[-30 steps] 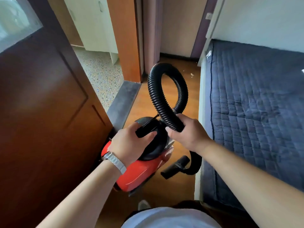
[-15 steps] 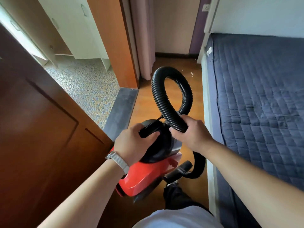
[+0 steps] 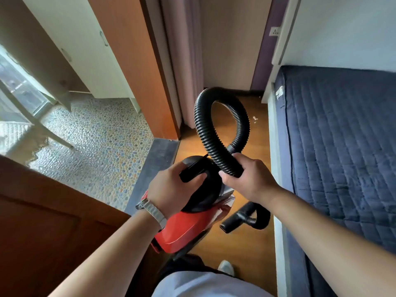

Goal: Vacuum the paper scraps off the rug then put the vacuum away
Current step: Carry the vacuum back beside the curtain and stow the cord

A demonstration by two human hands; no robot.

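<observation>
Red vacuum (image 3: 184,230) held off the wood floor (image 3: 235,249), between door and bed. Left hand (image 3: 171,189) grips its black top handle (image 3: 192,171). Right hand (image 3: 248,179) clamps the looped hose (image 3: 216,146) just beside it; nozzle (image 3: 237,220) dangles below the right wrist.

This is a bedroom in a home; a bed (image 3: 342,146) with a dark blue quilt lies at 3 o'clock; a long curtain (image 3: 182,61) hangs at 12 o'clock; the floor (image 3: 235,247) is wood; a brown door (image 3: 53,232) stands at 8 o'clock; a white cupboard (image 3: 85,50) and pebble floor (image 3: 96,142) show at 10 o'clock.
</observation>
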